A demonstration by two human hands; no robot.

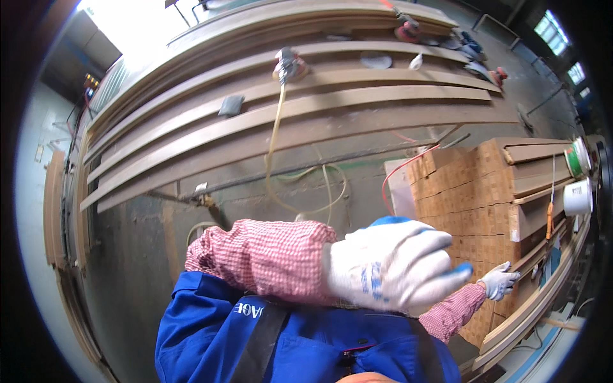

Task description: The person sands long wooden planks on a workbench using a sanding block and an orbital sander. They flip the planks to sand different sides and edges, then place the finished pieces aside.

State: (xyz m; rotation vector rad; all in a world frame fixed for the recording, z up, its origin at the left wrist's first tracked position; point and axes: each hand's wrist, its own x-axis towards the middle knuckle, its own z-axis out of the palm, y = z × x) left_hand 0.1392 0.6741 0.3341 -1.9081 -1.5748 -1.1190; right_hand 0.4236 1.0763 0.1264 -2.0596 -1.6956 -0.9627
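Note:
My left hand (397, 265), in a white knitted glove with blue-coated fingertips, reaches across my chest, fingers loosely bent and slightly apart; nothing shows in it, but its palm is hidden. My right hand (499, 281), in a similar glove, is over the side of a stack of wooden boards (464, 210), fingers spread, with nothing visible in it. Whether it touches the wood is unclear. Ahead, long wooden boards (297, 110) lie side by side on a rack. On them are a pneumatic sander (289, 66) with a yellowish hose, a grey pad (231, 106) and a second sander (407, 29).
A white bucket (577, 197), a green-and-white tub (577, 160) and an orange-handled tool (550, 221) are at the right. Yellowish hose (342, 191) loops over the floor between rack and stack, near a red hose (385, 189). More boards (55, 210) stand at the left wall.

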